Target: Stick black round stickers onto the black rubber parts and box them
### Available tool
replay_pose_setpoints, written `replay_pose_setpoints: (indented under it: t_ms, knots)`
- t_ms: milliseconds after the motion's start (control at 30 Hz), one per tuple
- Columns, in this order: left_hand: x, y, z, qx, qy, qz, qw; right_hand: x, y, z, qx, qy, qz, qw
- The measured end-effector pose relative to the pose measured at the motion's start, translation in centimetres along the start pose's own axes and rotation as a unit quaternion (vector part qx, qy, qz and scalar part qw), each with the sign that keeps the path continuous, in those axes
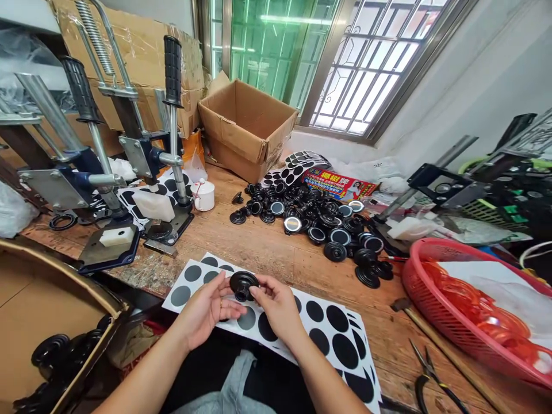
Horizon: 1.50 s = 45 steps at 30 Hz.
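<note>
A black round suction cup [244, 283] with a stepped rim and a short neck is held up between my two hands. My left hand [212, 307] grips its left edge with thumb and forefinger, the other fingers loosely curled below. On the opposite side, my right hand [276, 305] pinches the rim between thumb and fingers. Beneath both hands lie white sticker sheets [302, 322] printed with rows of black and grey discs. A heap of similar black suction cups [319, 215] covers the bench ahead, some showing pale ring faces.
Hand lever presses [149, 155] stand at left, another press [431, 178] at right. An open cardboard box [245, 129] and a white lidded cup [204, 195] are behind. A red basket [466, 322], hammer [448, 351] and pliers [426, 374] lie right; a carton [99, 299] sits lower left.
</note>
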State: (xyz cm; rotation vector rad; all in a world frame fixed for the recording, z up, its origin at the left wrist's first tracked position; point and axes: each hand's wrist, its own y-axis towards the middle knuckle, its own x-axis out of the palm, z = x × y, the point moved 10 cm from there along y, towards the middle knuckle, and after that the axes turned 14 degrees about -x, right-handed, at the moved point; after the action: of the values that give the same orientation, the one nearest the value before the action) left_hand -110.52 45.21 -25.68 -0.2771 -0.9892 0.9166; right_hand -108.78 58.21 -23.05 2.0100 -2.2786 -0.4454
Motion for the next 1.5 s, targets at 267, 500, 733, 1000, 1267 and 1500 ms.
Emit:
replay_pose_setpoints:
  t_ms: [267,500,733,1000,1267,1500]
  knots:
    - [2.2,-0.4,-2.7,-0.047,0.047,-0.051,0.997,-0.4,-3.5,-6.3,-0.245,-0.188,-0.073,0.948]
    - [0.9,0.8,-0.6,0.034,-0.06,-0.01,0.998,-4.8,-4.2,-2.7,-0.106,-0.305,-0.031,0.946]
    - [1.5,2.9,-1.6,0.079,-0.055,0.001,0.995,-3.4,-5.1,-1.2,-0.02,-0.427,-0.105,0.898]
    - [1.4,3.7,-2.2,0.1,-0.036,0.014,0.994,-3.4,-3.8,-0.3,0.008,-0.419,-0.152,0.895]
    - [1.5,3.5,-2.1,0.099,-0.031,0.014,0.994,-1.9,-5.1,-1.3,-0.054,-0.531,-0.128,0.836]
    - [1.5,3.6,-2.1,0.094,-0.022,0.013,0.995,-2.0,-6.0,-1.4,-0.103,-0.493,-0.111,0.857]
